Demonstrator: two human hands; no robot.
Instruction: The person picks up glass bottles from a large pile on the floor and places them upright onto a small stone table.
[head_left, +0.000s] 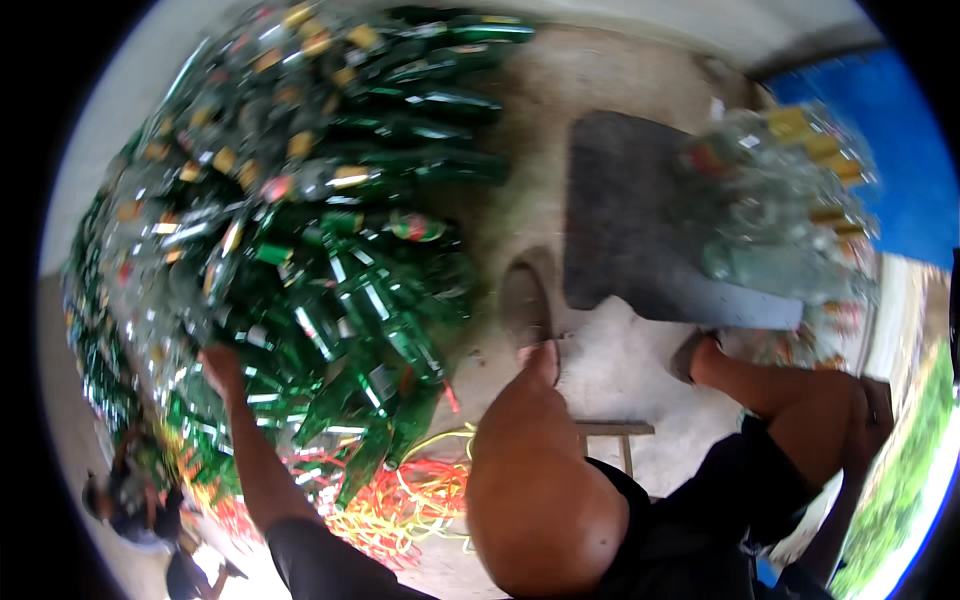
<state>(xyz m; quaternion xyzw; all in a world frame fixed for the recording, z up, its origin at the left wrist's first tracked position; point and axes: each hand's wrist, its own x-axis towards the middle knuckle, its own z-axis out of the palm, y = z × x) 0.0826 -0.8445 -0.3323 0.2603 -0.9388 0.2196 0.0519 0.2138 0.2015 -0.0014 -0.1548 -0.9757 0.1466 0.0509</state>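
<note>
My left hand (221, 369) reaches into a large heap of glass bottles, at the border between clear ones (191, 277) and green ones (315, 330). Its fingers are blurred against the glass, so whether they grip a bottle is unclear. Beside my bent knee at the far right is my right hand (876, 412), dark and partly hidden; its fingers cannot be made out. Several clear bottles (787, 266) lie stacked on their sides at the right, over one end of a dark flat mat or board (626, 217).
Red and yellow plastic strapping (405, 499) lies tangled below the green bottles. A small wooden stool or frame (619, 430) stands by my legs. A blue panel (874, 150) is behind the clear stack. Another person (142, 502) is at the lower left, beyond the heap.
</note>
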